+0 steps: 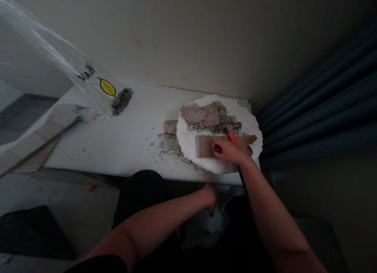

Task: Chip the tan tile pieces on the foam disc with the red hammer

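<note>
My right hand (226,150) has its fingers curled over a brown board with rows of small holes (203,146). What they hold, if anything, I cannot make out. A tool with a red part (232,138) and a dark tip passes beneath this hand, and a black length shows below the wrist. The board lies on a rough-edged round white slab (188,141). Behind it, a cracked brown perforated sheet (198,115) rests on grey crumbs with green bits. My left hand (210,197) hangs below the table's front edge, its fingers mostly hidden.
Grey crumbs (169,143) are scattered over the white table (138,135) left of the slab. A clear plastic bag (94,82) with dark contents stands farther left. Blue curtains (321,92) hang at the right, beside the wall. A dark flat object (32,231) lies on the floor.
</note>
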`<state>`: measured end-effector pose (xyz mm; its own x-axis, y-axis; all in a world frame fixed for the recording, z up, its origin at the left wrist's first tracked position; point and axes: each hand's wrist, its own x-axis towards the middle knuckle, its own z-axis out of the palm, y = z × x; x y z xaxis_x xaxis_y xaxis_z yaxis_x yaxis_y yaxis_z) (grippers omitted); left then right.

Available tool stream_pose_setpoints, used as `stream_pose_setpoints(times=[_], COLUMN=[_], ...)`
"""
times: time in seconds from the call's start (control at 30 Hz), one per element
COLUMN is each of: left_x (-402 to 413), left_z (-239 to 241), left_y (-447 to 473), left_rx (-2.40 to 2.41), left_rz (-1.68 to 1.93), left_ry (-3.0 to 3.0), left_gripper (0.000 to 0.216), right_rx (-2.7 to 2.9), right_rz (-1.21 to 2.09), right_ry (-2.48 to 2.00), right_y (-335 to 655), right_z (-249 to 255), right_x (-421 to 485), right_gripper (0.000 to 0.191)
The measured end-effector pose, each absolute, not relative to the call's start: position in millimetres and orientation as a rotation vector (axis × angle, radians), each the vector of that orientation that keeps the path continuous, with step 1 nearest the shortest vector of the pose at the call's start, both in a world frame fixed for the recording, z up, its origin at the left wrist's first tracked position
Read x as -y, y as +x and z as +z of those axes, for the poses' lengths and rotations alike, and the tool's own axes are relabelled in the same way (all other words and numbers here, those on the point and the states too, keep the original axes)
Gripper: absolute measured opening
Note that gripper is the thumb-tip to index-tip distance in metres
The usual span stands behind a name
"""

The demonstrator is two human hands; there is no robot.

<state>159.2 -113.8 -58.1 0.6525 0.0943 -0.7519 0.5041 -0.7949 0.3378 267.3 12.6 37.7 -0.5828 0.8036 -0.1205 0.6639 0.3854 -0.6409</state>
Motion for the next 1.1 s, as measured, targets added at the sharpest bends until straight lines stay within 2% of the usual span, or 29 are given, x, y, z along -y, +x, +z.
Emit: stream_pose_setpoints(times=[0.23, 0.37, 0.63, 0.83, 1.1], left_x=[115.5, 115.5, 115.4, 115.8, 112.0], left_z=[-59.7, -61.5, -66.8, -68.3, -54.7], left_y=[158.6, 159.1, 162.1, 164.5, 161.9], left_rx=[-0.491, -0.490, -0.499, -0.469, -0.524], left_rz=[-0.995, -0.977, -1.017, -1.055, -0.952], left_ry=[2.372, 2.374, 2.312, 2.317, 2.313], left_gripper=[0.049, 0.051, 0.049, 0.050, 0.043], right_rx=[2.661, 2.735, 2.718, 2.733, 2.933], right_rz=[0.783, 0.685, 0.971, 1.338, 1.206], right_ry=[-1.380, -1.476, -1.482, -1.535, -1.488], right_y=[256.7, 249.5, 252.2, 251.4, 241.9], right_z=[48.4, 52.6, 61.4, 63.4, 70.7], right_x=[-12.8, -13.7, -25.9, -47.1, -52.8], right_gripper=[0.009, 0.007, 0.009, 0.003, 0.008])
